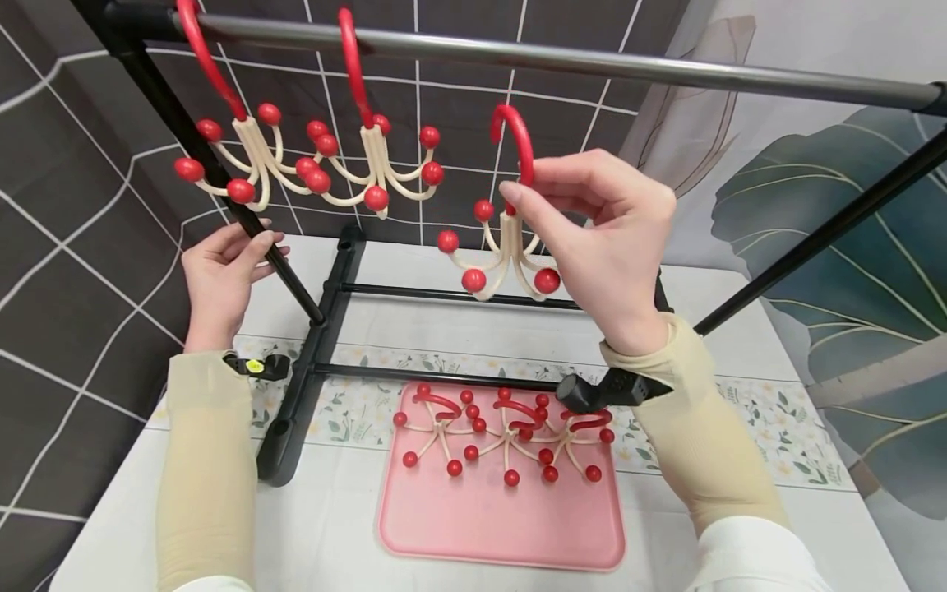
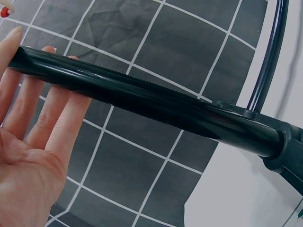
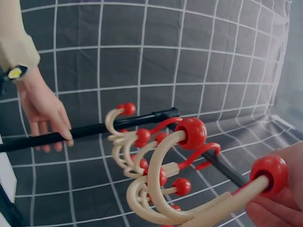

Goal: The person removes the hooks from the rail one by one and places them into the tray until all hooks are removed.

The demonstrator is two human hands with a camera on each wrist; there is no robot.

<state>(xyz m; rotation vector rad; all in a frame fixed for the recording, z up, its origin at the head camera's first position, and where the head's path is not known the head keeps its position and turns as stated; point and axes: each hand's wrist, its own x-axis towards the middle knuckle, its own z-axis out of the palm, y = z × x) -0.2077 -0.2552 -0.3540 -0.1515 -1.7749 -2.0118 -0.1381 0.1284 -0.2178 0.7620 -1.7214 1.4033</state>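
On the pink tray (image 1: 500,526), nearest to the person, three hooks (image 1: 510,436) wait. Beyond the tray, the right hand (image 1: 599,238) pinches a red-and-cream multi-hook hanger (image 1: 506,247) just under the grey rail (image 1: 592,66). Left of this rail, the left hand (image 1: 222,271) rests with straight fingers against the black post (image 2: 142,101). I judge the hanging step is under way; next the red loop must rise over the rail, beside the two hung hangers (image 1: 311,156).

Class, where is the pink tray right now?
In the head view, the pink tray lies on the table in front of the black rack's base, below the right hand, with three red-tipped hooks on it.
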